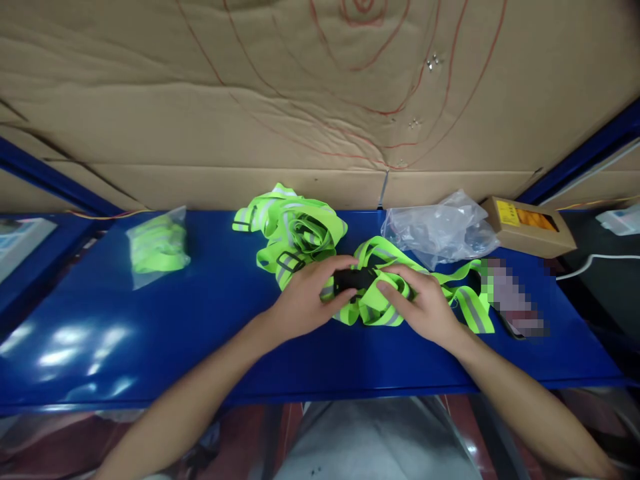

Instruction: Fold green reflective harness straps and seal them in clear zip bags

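Note:
My left hand [305, 300] grips a black buckle [350, 283] between thumb and fingers. Fluorescent green straps [383, 313] with grey reflective stripes are bunched around the buckle, and my right hand [425, 303] pinches part of them just to its right. Loose strap ends trail right towards a pixelated, phone-shaped object [515, 300]. Behind my left hand lies a second heap of green strap [300, 227] with black adjusters. My fingers hide part of the buckle.
A clear bag of folded green strap [159, 245] lies on the blue table [210, 360] at the left. Crumpled clear plastic bags [440, 230] and a cardboard box [530, 230] with orange contents stand at the back right. A cardboard wall [250, 133] rises behind the table.

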Demonstrator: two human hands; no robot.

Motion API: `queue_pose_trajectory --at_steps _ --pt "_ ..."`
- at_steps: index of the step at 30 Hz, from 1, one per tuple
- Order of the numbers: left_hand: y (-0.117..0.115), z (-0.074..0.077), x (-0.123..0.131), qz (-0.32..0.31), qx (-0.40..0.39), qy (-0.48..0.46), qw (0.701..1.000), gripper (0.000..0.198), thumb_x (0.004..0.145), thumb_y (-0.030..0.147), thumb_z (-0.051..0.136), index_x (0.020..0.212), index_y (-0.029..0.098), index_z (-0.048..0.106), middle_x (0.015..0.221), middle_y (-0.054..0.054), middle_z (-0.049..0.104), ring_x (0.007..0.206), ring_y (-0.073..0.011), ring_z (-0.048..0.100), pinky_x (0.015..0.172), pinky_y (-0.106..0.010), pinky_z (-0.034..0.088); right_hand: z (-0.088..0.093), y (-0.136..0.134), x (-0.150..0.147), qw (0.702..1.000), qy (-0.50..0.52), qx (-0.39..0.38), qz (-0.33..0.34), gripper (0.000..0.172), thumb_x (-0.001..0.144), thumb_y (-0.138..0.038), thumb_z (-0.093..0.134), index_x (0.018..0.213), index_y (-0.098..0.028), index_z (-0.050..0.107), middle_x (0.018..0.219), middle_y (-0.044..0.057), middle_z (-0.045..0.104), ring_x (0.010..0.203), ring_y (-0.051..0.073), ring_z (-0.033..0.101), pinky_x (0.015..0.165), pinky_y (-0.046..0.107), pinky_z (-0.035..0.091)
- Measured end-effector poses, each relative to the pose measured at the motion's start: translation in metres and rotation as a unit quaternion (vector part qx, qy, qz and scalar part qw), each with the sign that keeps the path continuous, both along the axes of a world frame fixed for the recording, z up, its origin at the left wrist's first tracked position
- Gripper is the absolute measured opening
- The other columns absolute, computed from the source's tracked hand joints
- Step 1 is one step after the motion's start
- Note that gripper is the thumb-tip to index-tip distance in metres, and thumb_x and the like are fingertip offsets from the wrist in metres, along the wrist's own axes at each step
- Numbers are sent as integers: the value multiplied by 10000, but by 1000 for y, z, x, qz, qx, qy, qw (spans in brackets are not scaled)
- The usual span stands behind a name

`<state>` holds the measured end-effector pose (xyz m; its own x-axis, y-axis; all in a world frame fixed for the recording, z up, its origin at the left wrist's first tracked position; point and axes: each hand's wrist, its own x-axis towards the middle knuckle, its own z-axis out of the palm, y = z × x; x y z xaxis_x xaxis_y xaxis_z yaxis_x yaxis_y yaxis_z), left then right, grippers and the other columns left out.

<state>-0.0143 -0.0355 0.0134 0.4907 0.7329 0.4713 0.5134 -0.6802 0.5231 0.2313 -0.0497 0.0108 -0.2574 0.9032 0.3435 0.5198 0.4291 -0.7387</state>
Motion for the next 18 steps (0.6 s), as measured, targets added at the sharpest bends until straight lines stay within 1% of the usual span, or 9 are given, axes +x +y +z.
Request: queue_pose_trajectory --at_steps 2,4,6,8,10,13,16,18 --pt "-6 -2 7 46 109 65 991 324 922 236 669 1236 218 590 1138 -67 767 1015 -243 745 894 -387 556 -4 -1 -4 1000 5 -2 -22 203 984 -393 625 1082 -228 694 935 18 779 693 174 700 678 296 553" --pt "-12 -4 14 81 177 104 975 297 903 244 674 1185 190 598 1067 -71 778 946 -257 751 835 -401 545 -7 -3 -7 999 15 -9 -32 210 981 -403 625 1057 -223 699 900 12 776 595 148 650 614 285 529" --pt "-17 -5 18 98 197 121 968 281 891 235 672 1151 163 593 1041 -82 775 922 -262 752 799 -403 546 -7 -4 -8 999 25 -25 -25 226 976 -416 630 1053 -217 704 879 12 771 539 133 605 554 277 495" --pt "-19 -6 18 101 200 134 965 253 884 212 661 1117 146 589 1020 -94 770 908 -264 752 784 -400 555 -7 -5 -9 998 32 -45 -9 245 979 -426 625 1067 -212 705 866 15 764 527 131 591 521 274 471" --pt "-18 -7 17 98 202 141 964 232 880 195 646 1096 132 587 992 -109 766 883 -263 752 769 -391 563 -7 -5 -8 998 35 -59 4 256 988 -432 609 1077 -213 705 884 24 763 596 153 636 547 278 490" --pt "-14 -8 14 98 215 140 961 198 883 189 619 1068 128 585 952 -113 763 842 -260 750 752 -392 559 -6 -5 -7 997 33 -73 12 263 989 -443 607 1101 -226 705 980 45 772 810 212 715 668 303 550" --pt "-11 -8 12 94 236 155 955 176 889 163 590 1062 130 584 980 -109 770 850 -258 750 749 -405 539 -6 -4 -8 996 14 -76 46 340 986 -432 621 1268 -244 646 1149 60 758 998 243 725 813 335 575" --pt "-10 -8 12 71 250 172 950 169 901 152 581 1069 135 584 1007 -104 772 878 -256 751 757 -407 529 -5 -3 -10 995 4 -58 76 400 984 -404 629 1355 -257 589 1269 64 723 1117 247 705 924 350 559"
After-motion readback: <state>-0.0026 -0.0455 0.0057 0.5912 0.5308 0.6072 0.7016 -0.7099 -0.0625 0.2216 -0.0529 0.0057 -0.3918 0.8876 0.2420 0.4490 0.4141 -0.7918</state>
